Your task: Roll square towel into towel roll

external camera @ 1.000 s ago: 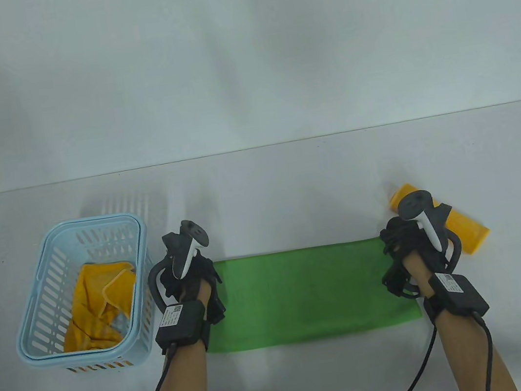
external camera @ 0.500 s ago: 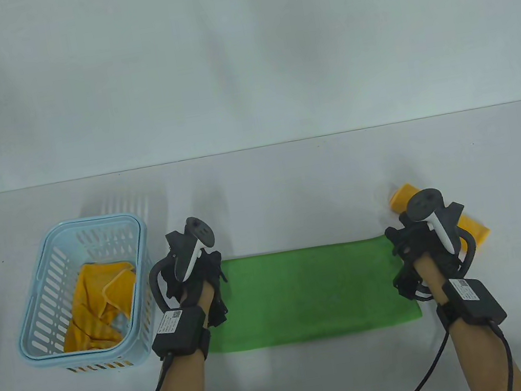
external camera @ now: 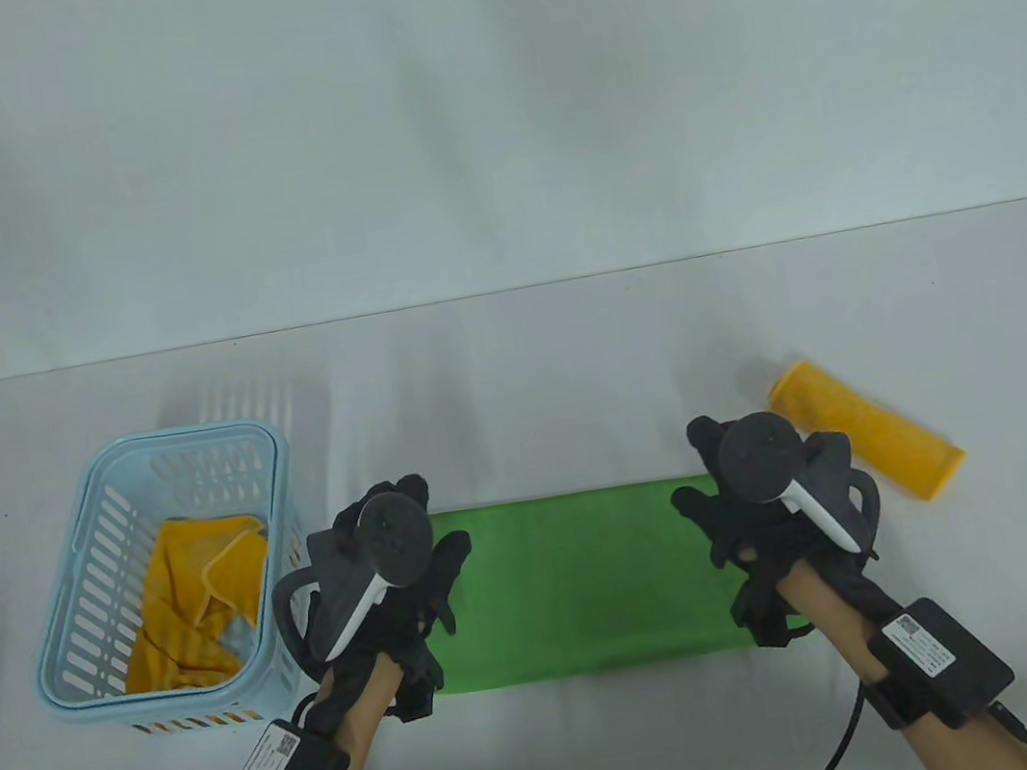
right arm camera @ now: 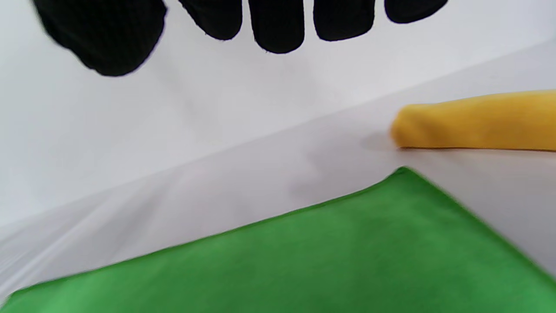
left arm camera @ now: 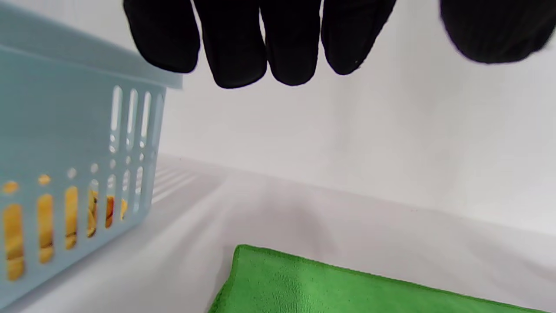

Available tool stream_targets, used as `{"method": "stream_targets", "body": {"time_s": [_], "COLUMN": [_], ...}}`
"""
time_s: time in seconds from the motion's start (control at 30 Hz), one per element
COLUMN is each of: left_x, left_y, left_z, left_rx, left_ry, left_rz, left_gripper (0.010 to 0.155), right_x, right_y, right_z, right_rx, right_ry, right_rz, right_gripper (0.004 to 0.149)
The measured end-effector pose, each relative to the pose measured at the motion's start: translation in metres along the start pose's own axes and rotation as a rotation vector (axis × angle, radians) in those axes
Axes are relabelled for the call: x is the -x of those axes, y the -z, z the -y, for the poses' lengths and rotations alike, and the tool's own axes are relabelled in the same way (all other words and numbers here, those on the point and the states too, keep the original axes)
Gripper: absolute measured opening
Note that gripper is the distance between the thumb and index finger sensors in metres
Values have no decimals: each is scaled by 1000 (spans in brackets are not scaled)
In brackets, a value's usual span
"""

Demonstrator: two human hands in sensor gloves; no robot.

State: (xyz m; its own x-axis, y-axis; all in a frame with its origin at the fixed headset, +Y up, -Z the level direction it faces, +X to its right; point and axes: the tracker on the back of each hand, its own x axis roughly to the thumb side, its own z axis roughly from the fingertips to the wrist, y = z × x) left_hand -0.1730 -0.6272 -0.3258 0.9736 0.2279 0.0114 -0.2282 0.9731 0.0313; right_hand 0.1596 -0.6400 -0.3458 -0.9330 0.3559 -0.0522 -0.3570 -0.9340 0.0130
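Observation:
A green towel (external camera: 583,579) lies flat on the white table (external camera: 571,376) as a long folded strip, its long sides running left to right. My left hand (external camera: 422,604) hovers over the towel's left end with its fingers (left arm camera: 234,48) straight and apart from the cloth (left arm camera: 304,287). Over the right end my right hand (external camera: 743,543) hangs the same way, fingers (right arm camera: 278,21) spread and holding nothing above the green cloth (right arm camera: 304,256). The hands hide both short ends of the towel in the table view.
A light blue slotted basket (external camera: 72,611) with a crumpled yellow cloth (external camera: 197,601) inside stands left of the towel, close to my left hand (left arm camera: 65,152). A rolled yellow towel (external camera: 867,431) lies at an angle just past the towel's far right corner (right arm camera: 473,121).
Both hands have lifted off the towel's ends, opened and drawn back toward me and inward. The yellow roll, half hidden by my right hand before, now shows fully.

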Motion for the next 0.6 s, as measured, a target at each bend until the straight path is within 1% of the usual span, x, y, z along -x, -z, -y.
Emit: {"method": "stream_targets", "body": {"time_s": [0.1,0.27,0.33,0.47,0.57,0.6], "left_x": [10,26,31,38,41,41], "left_y": [-16,-27,-29,-34,-35,-35], "left_z": [-10,-14,-15,-20,-23,-23], "left_rx": [-63,-77,-72,-102,-126,-128], "left_ry": [-59,-153,-177,-195,-187,-186], "left_rz": [16,32,32,25,18,17], "left_gripper": [80,79,80,79,79,79], "right_x": [-29,-67,-83,-110,-131,-135], "right_y": [-13,-27,-32,-41,-48,-50], "right_z": [-14,-41,-55,-85,-115,-121], "right_rx": [-35,-107,-144,-218,-300,-316], "right_ry": [1,1,-8,-27,-61,-70], "right_rz": [84,181,220,281,318,325], "right_gripper": [75,75,74,74,74,74]}}
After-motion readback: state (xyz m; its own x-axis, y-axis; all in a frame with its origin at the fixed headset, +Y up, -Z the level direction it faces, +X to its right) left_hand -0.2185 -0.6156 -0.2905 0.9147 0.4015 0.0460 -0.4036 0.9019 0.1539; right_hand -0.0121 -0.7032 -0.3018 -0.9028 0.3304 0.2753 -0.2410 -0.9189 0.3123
